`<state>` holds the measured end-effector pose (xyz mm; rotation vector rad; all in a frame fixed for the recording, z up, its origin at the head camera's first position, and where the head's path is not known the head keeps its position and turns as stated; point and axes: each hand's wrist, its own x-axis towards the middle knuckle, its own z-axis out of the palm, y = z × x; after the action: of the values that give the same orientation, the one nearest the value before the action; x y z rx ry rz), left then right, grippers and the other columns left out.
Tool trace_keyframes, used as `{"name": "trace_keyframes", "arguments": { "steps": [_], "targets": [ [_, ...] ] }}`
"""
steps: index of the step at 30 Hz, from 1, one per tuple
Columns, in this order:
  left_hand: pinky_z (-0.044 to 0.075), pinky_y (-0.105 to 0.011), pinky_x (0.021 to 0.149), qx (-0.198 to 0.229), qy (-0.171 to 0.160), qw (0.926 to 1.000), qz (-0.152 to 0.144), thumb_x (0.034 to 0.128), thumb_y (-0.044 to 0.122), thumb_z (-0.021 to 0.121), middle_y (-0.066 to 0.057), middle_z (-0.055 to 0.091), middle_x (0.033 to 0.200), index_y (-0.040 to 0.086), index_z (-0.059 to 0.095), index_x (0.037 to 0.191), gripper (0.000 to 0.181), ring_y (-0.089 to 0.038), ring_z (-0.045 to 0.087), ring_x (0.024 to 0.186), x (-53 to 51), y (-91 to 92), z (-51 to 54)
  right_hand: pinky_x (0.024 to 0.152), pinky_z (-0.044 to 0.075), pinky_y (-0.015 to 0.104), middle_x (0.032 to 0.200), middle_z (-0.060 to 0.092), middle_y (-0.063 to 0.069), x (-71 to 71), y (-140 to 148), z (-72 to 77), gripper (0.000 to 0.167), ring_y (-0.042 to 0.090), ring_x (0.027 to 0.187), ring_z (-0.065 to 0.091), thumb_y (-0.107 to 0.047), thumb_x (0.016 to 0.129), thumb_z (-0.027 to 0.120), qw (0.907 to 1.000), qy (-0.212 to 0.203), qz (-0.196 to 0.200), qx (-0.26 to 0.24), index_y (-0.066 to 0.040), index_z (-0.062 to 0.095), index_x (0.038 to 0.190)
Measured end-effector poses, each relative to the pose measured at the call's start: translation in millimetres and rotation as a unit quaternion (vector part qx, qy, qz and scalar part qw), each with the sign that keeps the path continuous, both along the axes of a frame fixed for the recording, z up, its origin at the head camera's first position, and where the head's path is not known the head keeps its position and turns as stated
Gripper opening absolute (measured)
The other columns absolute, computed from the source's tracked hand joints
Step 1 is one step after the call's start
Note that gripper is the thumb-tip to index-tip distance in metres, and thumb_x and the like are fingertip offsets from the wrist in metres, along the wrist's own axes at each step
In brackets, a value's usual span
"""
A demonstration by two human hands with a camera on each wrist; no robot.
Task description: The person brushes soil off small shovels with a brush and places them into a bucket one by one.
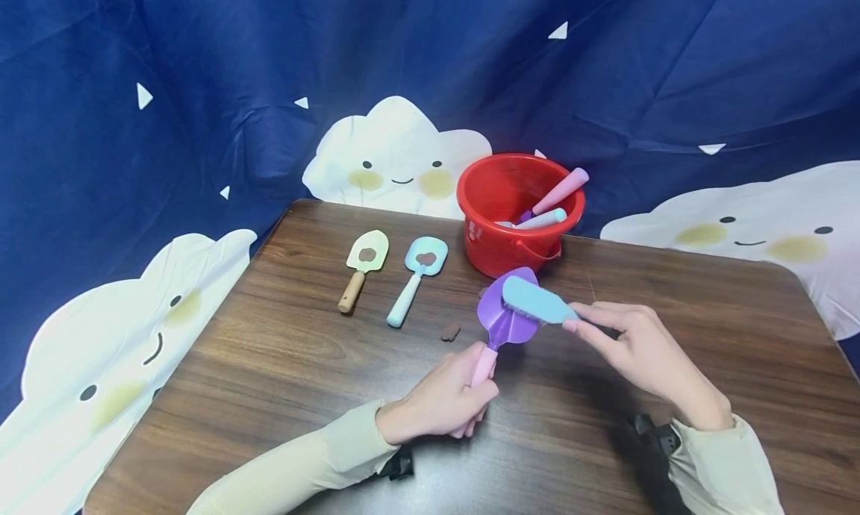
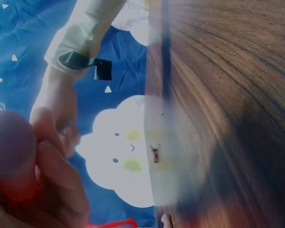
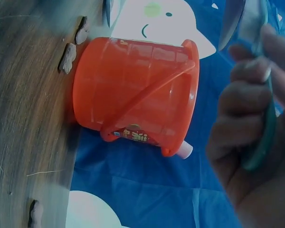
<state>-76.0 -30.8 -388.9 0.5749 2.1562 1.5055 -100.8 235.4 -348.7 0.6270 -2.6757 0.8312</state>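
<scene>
In the head view my left hand grips the pink handle of a small purple shovel, holding it above the table with its blade away from me. My right hand pinches the handle of a light blue brush. The brush lies across the purple blade, its short bristles facing down, and hides part of it. The right wrist view shows fingers curled around the brush handle. A brown piece rests on the table left of the shovel.
A red bucket stands behind the shovel, with pink and pale blue handles sticking out. To the left lie a green shovel and a blue shovel, each blade showing a brown shape. More brown pieces lie near the bucket.
</scene>
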Motion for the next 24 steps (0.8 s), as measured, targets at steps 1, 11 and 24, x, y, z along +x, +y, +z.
{"name": "trace_keyframes", "arguments": {
  "steps": [1, 11, 24],
  "targets": [
    [0.047, -0.037, 0.03, -0.002, 0.0, 1.0, 0.0, 0.0859, 0.007, 0.046, 0.002, 0.052, 0.051, 0.009, 0.044, 0.09, 0.005, -0.007, 0.05, 0.031, 0.2, 0.0, -0.1, 0.081, 0.039, -0.004, 0.101, 0.075, 0.007, -1.1, 1, 0.5, 0.036, 0.021, 0.093, 0.072, -0.022, 0.081, 0.077, 0.9999, -0.002, -0.014, -0.001, -0.008, 0.072, 0.114],
    [0.045, -0.032, 0.029, -0.037, 0.046, 0.9982, -0.007, 0.085, 0.009, 0.048, 0.004, 0.052, 0.051, 0.011, 0.045, 0.09, 0.006, -0.004, 0.048, 0.031, 2.6, 0.4, -2.8, 0.073, 0.05, 0.055, 0.096, 0.072, 0.023, -2.3, -8, 7.4, 0.037, 0.043, 0.089, 0.068, -0.025, 0.088, 0.068, 0.9909, 0.026, -0.132, -0.004, 0.003, 0.069, 0.113],
    [0.045, -0.028, 0.031, -0.064, 0.065, 0.9958, -0.008, 0.0859, 0.012, 0.05, 0.005, 0.053, 0.053, 0.012, 0.046, 0.094, 0.009, -0.004, 0.049, 0.033, 0.1, 1.8, -3.2, 0.071, 0.058, 0.035, 0.096, 0.076, 0.0, 23.0, -43, 16.7, 0.034, 0.016, 0.087, 0.073, -0.023, 0.076, 0.079, 0.9948, 0.079, 0.018, 0.061, -0.012, 0.074, 0.108]
  ]
}}
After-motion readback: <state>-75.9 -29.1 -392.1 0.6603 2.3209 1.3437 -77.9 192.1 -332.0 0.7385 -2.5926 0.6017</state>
